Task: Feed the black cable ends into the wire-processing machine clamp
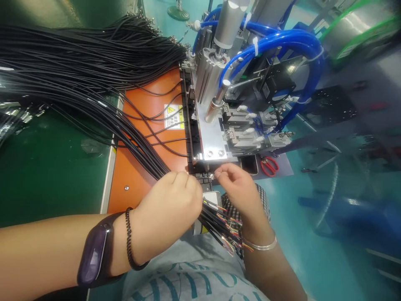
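My left hand (175, 209) is closed around a bundle of black cables (147, 152). Their stripped ends, with thin coloured wires (230, 234), stick out past my fist toward my lap. My right hand (236, 184) pinches at the front corner of the machine (214, 142), thumb and forefinger together beside a small metallic piece, perhaps a cable end or connector. What lies between those fingertips is too small to make out. Several single black cables run across the orange plate (131, 175) into the black fixture strip (189, 121) along the machine's edge.
A large heap of black cables (94, 54) lies at the back left. Blue air hoses (291, 39) loop above the machine's cylinders. Red-handled scissors (269, 166) and a dark phone-like object (249, 165) lie right of the machine. A green-rimmed wire spool (360, 29) stands behind at right.
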`<state>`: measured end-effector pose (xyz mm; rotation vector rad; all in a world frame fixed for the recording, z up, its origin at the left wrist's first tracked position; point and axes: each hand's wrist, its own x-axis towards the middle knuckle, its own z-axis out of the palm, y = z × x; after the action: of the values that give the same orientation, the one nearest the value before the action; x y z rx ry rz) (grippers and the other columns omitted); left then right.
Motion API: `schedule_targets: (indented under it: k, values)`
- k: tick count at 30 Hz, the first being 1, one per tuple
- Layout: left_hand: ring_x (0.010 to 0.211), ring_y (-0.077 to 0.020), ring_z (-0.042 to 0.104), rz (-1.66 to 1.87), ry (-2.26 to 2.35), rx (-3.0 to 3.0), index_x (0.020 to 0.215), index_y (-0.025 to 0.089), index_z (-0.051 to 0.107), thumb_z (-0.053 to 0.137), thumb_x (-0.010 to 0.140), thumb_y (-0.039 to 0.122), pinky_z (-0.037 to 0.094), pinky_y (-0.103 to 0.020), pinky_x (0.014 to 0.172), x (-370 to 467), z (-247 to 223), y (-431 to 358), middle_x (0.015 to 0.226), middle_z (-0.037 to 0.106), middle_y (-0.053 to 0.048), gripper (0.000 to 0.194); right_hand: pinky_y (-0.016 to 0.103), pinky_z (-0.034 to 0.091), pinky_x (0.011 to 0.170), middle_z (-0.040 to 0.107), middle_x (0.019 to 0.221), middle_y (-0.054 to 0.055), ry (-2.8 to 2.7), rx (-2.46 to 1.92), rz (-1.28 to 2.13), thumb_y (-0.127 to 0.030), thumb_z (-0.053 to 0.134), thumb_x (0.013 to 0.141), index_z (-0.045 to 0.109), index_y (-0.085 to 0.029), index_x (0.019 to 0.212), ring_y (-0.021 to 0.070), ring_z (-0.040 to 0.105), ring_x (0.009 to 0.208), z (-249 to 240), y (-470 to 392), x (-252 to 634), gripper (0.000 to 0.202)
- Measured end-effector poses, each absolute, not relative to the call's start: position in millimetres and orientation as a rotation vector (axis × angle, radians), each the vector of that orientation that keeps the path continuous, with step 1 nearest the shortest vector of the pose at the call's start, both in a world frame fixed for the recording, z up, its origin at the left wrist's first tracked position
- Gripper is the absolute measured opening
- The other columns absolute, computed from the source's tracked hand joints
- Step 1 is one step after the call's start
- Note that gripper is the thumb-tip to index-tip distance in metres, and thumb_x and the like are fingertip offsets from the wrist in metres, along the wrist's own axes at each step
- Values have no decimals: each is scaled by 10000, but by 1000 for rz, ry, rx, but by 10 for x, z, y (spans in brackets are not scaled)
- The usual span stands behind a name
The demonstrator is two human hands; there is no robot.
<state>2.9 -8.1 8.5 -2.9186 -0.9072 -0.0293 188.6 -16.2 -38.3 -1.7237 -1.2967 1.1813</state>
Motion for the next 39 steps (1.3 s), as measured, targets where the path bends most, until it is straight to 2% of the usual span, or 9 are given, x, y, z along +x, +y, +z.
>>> schedule_targets:
  k: [6, 11, 14, 16, 21, 27, 30, 34, 39]
  values:
    - [604, -246, 560, -67, -954, -2945, 833, 140, 583, 481, 758, 62, 439, -351, 540, 29, 130, -52, 665, 578, -54, 149, 208, 264, 469, 408, 589, -64, -1005, -1730, 1383, -303, 570, 826, 556, -175, 796, 71, 303, 483, -389, -188, 1837, 132]
    - [614, -241, 560, -108, -957, -2947, 816, 152, 572, 519, 747, 85, 447, -354, 548, 19, 111, -27, 667, 584, -48, 110, 237, 397, 603, 537, 764, -15, -1563, -1419, 1102, -194, 653, 805, 649, -255, 1007, 117, 506, 679, -345, -329, 2072, 210]
    - [607, -237, 557, -106, -967, -2971, 782, 162, 558, 513, 739, 72, 458, -359, 552, 17, 109, -1, 658, 579, -42, 109, 269, 440, 703, 595, 876, 9, -1866, -1062, 1057, -123, 656, 812, 685, -309, 1018, 139, 562, 815, -329, -395, 2178, 279]
    - [618, -243, 560, -60, -989, -2991, 786, 163, 555, 498, 733, 61, 471, -373, 564, 10, 124, 29, 668, 584, -46, 128, 283, 447, 713, 616, 849, 6, -1880, -962, 1014, -115, 649, 824, 692, -313, 1010, 137, 566, 794, -333, -401, 2169, 275]
    - [755, -262, 595, -34, -1034, -2983, 856, 148, 573, 453, 761, 43, 510, -407, 654, -27, 147, 90, 812, 629, -88, 186, 313, 465, 717, 669, 809, 7, -1772, -1031, 839, -90, 660, 805, 705, -269, 961, 149, 583, 766, -379, -335, 2022, 242]
    - [854, -232, 604, -451, -648, -2960, 892, 133, 591, 457, 845, 78, 515, -370, 715, -30, 14, 119, 893, 651, -88, 152, 332, 491, 740, 683, 841, 27, -1703, -1075, 813, -87, 617, 823, 714, -255, 963, 165, 603, 807, -426, -285, 1953, 239]
    - [812, -218, 591, -525, -714, -2993, 831, 140, 564, 466, 815, 65, 507, -358, 699, -22, -59, 158, 843, 635, -77, 124, 328, 490, 748, 685, 851, 27, -1664, -1080, 846, -86, 604, 831, 706, -256, 962, 163, 604, 818, -457, -286, 1923, 237]
    - [716, -205, 540, -372, -806, -3116, 799, 179, 500, 480, 780, 76, 491, -363, 654, -14, -78, 191, 776, 578, -33, 106, 318, 486, 738, 643, 874, 20, -1577, -1163, 885, -133, 640, 817, 637, -270, 1052, 164, 587, 827, -445, -289, 1996, 272]
    - [663, -205, 500, -356, -786, -3044, 776, 196, 471, 478, 762, 70, 449, -352, 589, -26, -14, 184, 724, 527, -12, 127, 312, 443, 883, 598, 1022, 38, -1948, -1290, 971, -71, 586, 814, 634, -244, 1015, 171, 549, 1003, -268, -353, 2267, 270]
